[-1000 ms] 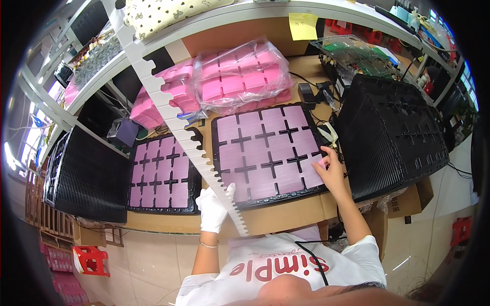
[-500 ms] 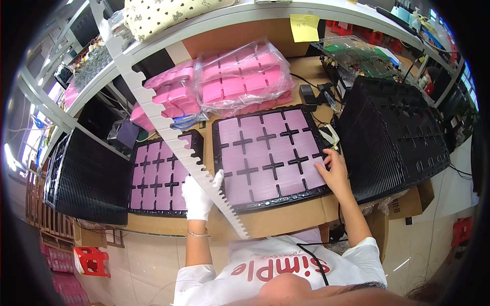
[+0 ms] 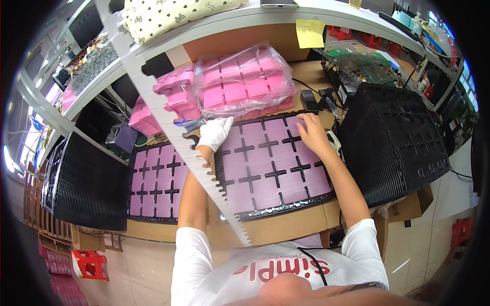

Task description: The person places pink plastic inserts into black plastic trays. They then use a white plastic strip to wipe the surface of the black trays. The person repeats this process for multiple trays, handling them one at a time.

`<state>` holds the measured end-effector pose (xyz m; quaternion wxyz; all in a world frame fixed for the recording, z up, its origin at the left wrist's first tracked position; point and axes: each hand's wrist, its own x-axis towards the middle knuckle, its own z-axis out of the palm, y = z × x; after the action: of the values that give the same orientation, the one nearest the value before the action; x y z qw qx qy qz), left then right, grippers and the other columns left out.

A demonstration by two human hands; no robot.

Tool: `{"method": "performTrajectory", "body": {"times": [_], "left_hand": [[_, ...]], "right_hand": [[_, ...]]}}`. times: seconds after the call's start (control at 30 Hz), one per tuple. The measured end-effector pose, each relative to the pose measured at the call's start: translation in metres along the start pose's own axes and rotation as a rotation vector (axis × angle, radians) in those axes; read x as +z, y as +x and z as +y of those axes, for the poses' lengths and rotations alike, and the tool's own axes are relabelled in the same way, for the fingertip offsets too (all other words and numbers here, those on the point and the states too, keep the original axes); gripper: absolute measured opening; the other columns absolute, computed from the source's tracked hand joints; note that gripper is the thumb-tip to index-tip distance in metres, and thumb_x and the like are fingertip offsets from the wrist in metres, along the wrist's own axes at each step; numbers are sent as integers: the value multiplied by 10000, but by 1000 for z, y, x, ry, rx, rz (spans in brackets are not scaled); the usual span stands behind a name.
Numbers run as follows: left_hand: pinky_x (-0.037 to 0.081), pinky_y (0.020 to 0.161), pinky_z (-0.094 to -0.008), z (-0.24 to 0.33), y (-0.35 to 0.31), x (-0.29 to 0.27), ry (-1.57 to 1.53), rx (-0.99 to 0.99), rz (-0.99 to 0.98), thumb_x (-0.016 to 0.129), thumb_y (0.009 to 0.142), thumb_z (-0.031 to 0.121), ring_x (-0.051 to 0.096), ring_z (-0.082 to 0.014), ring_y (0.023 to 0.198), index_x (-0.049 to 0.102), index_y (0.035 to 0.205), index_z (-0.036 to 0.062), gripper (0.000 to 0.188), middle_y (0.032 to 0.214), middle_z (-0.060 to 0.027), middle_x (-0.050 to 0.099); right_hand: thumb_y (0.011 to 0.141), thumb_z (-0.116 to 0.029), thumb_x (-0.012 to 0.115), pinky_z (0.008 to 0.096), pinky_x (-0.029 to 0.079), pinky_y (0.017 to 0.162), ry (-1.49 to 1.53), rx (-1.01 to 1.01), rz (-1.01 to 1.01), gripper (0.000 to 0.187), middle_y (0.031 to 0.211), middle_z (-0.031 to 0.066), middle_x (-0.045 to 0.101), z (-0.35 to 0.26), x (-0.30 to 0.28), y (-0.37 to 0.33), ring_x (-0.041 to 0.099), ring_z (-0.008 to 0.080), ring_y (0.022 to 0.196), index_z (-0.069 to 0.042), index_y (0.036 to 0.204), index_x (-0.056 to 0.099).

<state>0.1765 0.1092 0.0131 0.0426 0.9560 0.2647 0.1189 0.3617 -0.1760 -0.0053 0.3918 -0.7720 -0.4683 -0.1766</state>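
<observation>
A black plastic tray [image 3: 286,208] lies on cardboard in front of me, with flat pinkish-purple pieces [image 3: 260,172] set between its black cross-shaped dividers. My left hand [image 3: 215,133], in a white glove, is at the tray's far left corner, its fingers curled at the rim. My bare right hand [image 3: 313,133] is closed at the far right corner, with fingers bent over the edge and thumb toward the purple surface. A second, similar tray [image 3: 153,219] sits to the left, partly hidden by a white toothed strip [image 3: 176,133] that crosses the view diagonally.
Stacks of black trays stand at left [image 3: 94,181] and right [image 3: 393,143]. Behind the middle tray are pink foam pieces in a clear bag [image 3: 245,81]. A white shelf [image 3: 214,25] runs above, bearing a yellow note [image 3: 310,33]. Green circuit boards [image 3: 362,56] lie at the back right.
Both hands have moved away from me: the left from between the trays to the middle tray's far left corner, the right from its right edge to its far right corner.
</observation>
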Motion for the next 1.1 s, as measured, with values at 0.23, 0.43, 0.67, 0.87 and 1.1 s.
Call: {"method": "performTrajectory", "body": {"times": [0.23, 0.43, 0.67, 0.87, 1.1], "left_hand": [[466, 879, -470, 20, -58, -5, -102, 283, 336, 570, 922, 349, 656, -282, 956, 699, 955, 104, 279, 986, -123, 691], [96, 1170, -575, 23, -67, 8, 175, 159, -14, 376, 976, 537, 414, -282, 1368, 549, 1347, 81, 612, 1405, -156, 521], [191, 1136, -573, 24, -62, 5, 232, 238, 261, 433, 983, 433, 530, -296, 1230, 676, 1102, 34, 482, 1190, -119, 653], [302, 1123, -486, 31, -156, -30, -96, 729, 34, 589, 914, 242, 541, -242, 1244, 629, 1191, 97, 316, 1275, -89, 615], [487, 901, -465, 32, -266, -53, -119, 478, 99, 666, 800, 220, 645, -295, 1048, 717, 961, 127, 193, 1010, -22, 716]], "right_hand": [[897, -89, 553, 453, 462, 874, -159, 53, 6, 156, 1022, 168, 628, 41, -9, -16, 582, 369, 986, -3, 993, 640], [1000, -368, 418, 573, 104, 1172, -305, -162, -338, 458, 1320, 96, 591, 41, 20, -20, 482, 212, 1308, -42, 1268, 595], [977, -384, 453, 574, 96, 1156, -478, -103, -331, 457, 1261, 109, 603, 38, 9, -15, 519, 232, 1246, -24, 1213, 608], [945, -189, 545, 427, 452, 1001, 265, -10, -466, 217, 1025, 116, 703, -14, -74, -85, 629, 292, 1063, -63, 990, 716], [870, -207, 624, 486, 356, 1099, -45, -238, -492, 393, 1297, 109, 610, -21, -145, -177, 539, 251, 1252, -58, 1234, 634]]}}
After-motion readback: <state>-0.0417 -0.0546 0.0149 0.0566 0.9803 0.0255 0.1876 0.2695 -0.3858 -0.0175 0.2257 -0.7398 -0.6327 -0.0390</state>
